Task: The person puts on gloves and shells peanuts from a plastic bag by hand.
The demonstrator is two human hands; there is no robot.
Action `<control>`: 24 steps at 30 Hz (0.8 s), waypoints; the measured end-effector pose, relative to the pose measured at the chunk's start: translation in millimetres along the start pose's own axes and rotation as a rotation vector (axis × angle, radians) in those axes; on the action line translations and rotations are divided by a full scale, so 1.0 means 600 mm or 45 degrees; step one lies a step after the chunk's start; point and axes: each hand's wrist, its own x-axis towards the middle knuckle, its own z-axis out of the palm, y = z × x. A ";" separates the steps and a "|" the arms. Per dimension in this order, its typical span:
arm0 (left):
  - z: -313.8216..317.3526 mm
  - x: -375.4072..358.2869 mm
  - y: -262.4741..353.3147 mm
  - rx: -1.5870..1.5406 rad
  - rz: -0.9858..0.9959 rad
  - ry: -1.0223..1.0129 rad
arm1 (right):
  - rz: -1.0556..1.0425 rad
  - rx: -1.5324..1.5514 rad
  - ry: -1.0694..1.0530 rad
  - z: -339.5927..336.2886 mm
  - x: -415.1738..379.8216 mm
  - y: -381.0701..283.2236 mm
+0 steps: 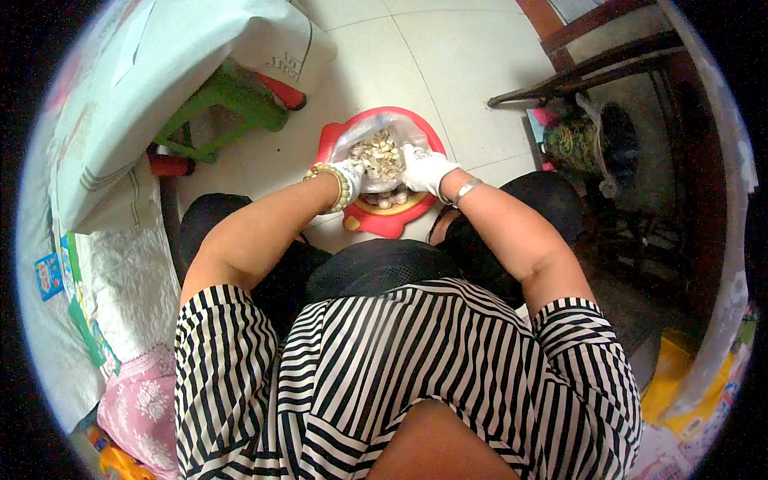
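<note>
A clear plastic bag (352, 142) full of small cream-and-tan pieces (378, 152) is spread open over a red plastic stool or basin (384, 226) with a yellow inner ring. My left hand (350, 173), in a white glove with a beaded bracelet at the wrist, grips the bag's left side. On the opposite side my right hand (426, 170), also gloved in white and wearing a silver bangle, has its fingers closed on the bag's edge. Below the bag, rounded whitish lumps like garlic bulbs (389, 198) lie within the yellow ring. My fingertips are partly hidden by the bag.
A green stool (220, 112) with red feet stands at upper left beside a cloth-draped piece of furniture (160, 96). On the right are a dark wooden chair (592, 72) and a clear bag of greenish contents (574, 142). My knees flank the red item on the tiled floor (376, 48).
</note>
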 end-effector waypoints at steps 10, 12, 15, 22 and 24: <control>0.030 0.045 -0.025 -0.050 -0.148 -0.030 | 0.139 0.004 -0.065 -0.029 -0.023 -0.016; 0.050 0.075 -0.045 -0.237 -0.018 0.225 | 0.113 0.300 0.096 -0.032 -0.021 -0.015; 0.086 0.131 -0.067 -0.657 0.161 0.522 | -0.035 0.635 0.194 -0.034 -0.017 -0.004; 0.058 0.124 -0.048 -1.574 0.369 0.309 | -0.260 1.075 0.352 0.019 0.026 0.008; 0.046 0.111 -0.035 -1.951 0.520 0.263 | -0.249 1.281 0.311 0.007 0.015 -0.003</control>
